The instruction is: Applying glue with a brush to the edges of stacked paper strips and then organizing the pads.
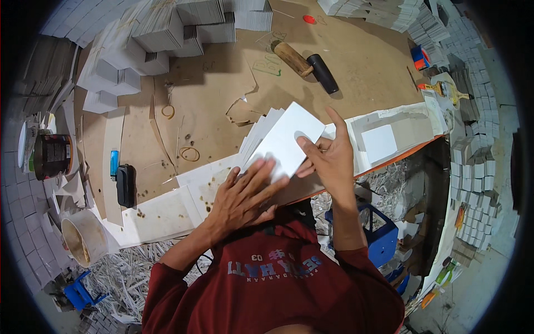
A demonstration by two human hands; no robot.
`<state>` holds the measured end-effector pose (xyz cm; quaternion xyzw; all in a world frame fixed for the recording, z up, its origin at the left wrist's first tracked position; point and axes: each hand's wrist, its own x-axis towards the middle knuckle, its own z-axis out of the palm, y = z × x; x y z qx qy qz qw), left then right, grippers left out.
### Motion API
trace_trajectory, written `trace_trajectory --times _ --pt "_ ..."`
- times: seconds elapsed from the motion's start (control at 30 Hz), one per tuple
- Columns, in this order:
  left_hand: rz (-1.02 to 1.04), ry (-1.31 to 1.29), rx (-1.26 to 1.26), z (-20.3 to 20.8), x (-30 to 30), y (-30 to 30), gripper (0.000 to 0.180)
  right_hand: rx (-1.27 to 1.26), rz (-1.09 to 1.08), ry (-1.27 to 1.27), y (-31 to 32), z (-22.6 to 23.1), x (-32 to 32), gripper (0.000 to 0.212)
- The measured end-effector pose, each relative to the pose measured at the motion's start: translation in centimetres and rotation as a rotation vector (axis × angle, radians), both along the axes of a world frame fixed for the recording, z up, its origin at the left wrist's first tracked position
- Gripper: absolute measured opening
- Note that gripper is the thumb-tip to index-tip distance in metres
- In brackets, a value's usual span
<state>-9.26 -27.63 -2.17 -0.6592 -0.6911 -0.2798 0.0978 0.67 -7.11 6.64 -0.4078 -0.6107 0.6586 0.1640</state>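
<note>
A fanned stack of white cards [295,131] lies tilted over the table's near edge, its rear layers spreading out to the left. My left hand [242,195] rests on the lower left part of the top card with its fingers stretched out and apart. At the right edge, my right hand [332,158] grips the cards, thumb on top and the other fingers partly hidden underneath; its index finger points up and away. To the right of that hand, a single white card [379,142] lies on a pale, low-edged strip [417,125].
A mallet with a black head [322,74] and wooden handle [290,57] lies beyond the cards. White stacks [158,28] stand far left. Rubber bands [189,154], a blue lighter [114,163] and a black case [126,186] lie left. Paper shreds [139,273] and a blue stool [382,239] are below.
</note>
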Motion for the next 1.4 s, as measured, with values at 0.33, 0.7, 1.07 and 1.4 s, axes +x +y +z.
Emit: trace_trajectory --times 0.33,0.7,1.07,1.4 --pt "0.015 -0.217 -0.274 1.3 -0.2 0.2 0.068 1.264 -0.075 -0.599 7.4 -3.8 9.9 0.078" --pt "0.023 -0.179 -0.409 3.1 -0.7 1.0 0.085 1.035 -0.041 -0.44 11.2 -5.0 14.0 0.051" --pt "0.019 -0.235 -0.37 4.3 -0.6 1.0 0.088 1.03 -0.293 -0.583 11.8 -4.3 13.4 0.032" --pt "0.013 -0.159 -0.3 2.9 -0.2 0.7 0.086 1.626 0.265 0.036 0.3 4.0 3.6 0.031"
